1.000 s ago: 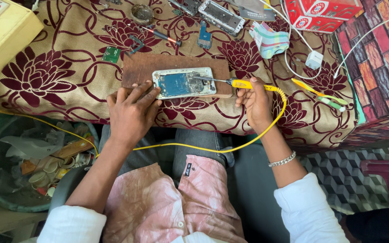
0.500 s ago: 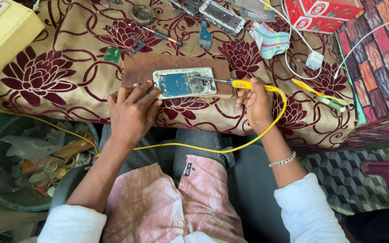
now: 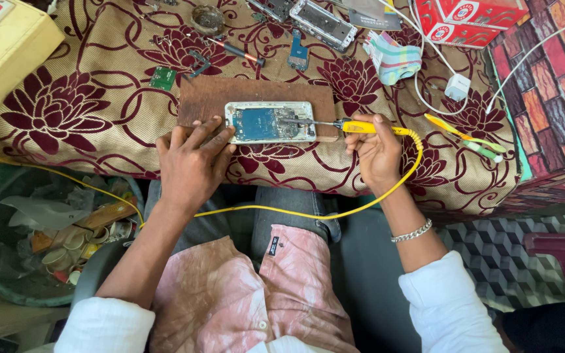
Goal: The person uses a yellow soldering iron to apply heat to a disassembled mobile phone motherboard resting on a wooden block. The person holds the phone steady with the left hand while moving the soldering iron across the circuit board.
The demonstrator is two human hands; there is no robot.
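Opened phone (image 3: 269,122) lay on the wooden board (image 3: 210,98); your left hand (image 3: 191,163) pressed flat steadying it, while your right hand (image 3: 377,147) gripped the soldering iron (image 3: 361,126).

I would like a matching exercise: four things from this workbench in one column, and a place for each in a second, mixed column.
Things:
1. opened phone
2. yellow-handled tool
3. left hand
4. small green circuit board

Places:
A. in the right hand
B. on the brown board
C. on the flowered cloth, left of the brown board
D. at the phone's left end

Pairs: 1-B, 2-A, 3-D, 4-C
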